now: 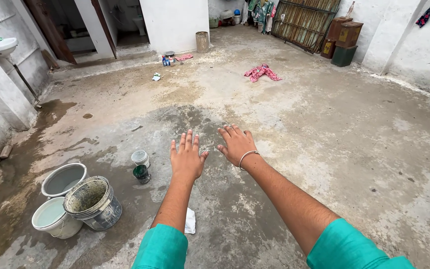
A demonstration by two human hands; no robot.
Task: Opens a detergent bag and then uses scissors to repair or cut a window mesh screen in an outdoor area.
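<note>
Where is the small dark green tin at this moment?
In the head view the green tin stands on the wet floor, left of the left hand, just below a small white tin and right of the buckets.

Both arms stretch forward over the floor (354,129), left hand (187,158) just beside right hand (236,144) — apart, nothing in either. Left of the left hand stand two small tins (140,166); farther left, three buckets (75,199) huddle together. A cloth scrap (190,220) lies under the left forearm. Far ahead — a crumpled garment (261,72), a cylinder bin (202,42) by the wall
</note>
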